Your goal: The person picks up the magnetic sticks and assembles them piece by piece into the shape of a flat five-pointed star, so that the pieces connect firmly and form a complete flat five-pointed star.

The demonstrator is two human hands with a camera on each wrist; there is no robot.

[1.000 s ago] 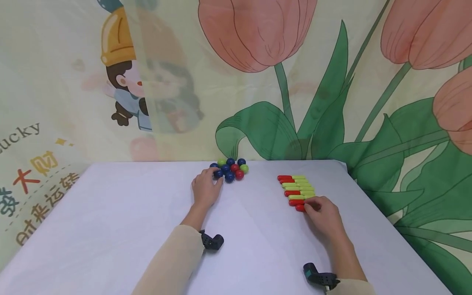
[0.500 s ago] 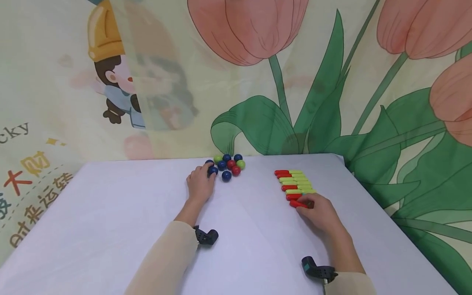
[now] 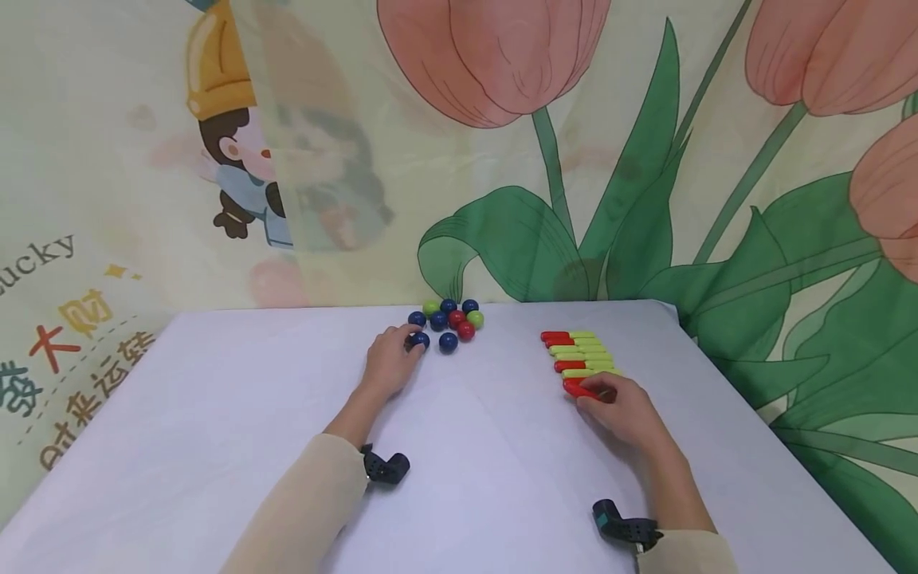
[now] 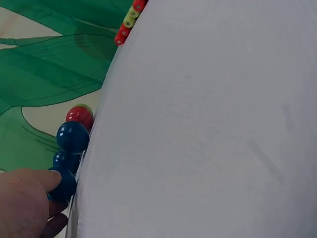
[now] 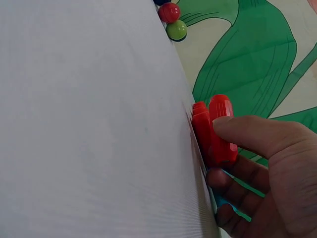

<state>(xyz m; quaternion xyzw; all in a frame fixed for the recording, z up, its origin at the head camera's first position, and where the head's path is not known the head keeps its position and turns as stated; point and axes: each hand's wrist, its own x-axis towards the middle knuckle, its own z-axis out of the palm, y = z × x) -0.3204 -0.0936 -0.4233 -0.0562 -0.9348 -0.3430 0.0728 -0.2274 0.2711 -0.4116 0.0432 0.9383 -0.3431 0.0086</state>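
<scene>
My left hand pinches a dark blue ball at the near left of a cluster of glossy balls. In the left wrist view, the thumb lies across that blue ball, with fingers under it. A lone blue ball lies just to its right. My right hand pinches a red pen-like stick between thumb and fingers, at the near end of a row of red and yellow-green sticks. The hand hides the stick's right part in the head view.
Behind the left hand the cluster holds blue balls, red balls and green balls. A white cloth covers the table. A printed curtain with tulips hangs at the table's far edge.
My left hand has drawn the blue ball slightly left, apart from the neighbouring blue ball. My right hand has taken hold of the nearest red stick and raised it slightly toward the row.
</scene>
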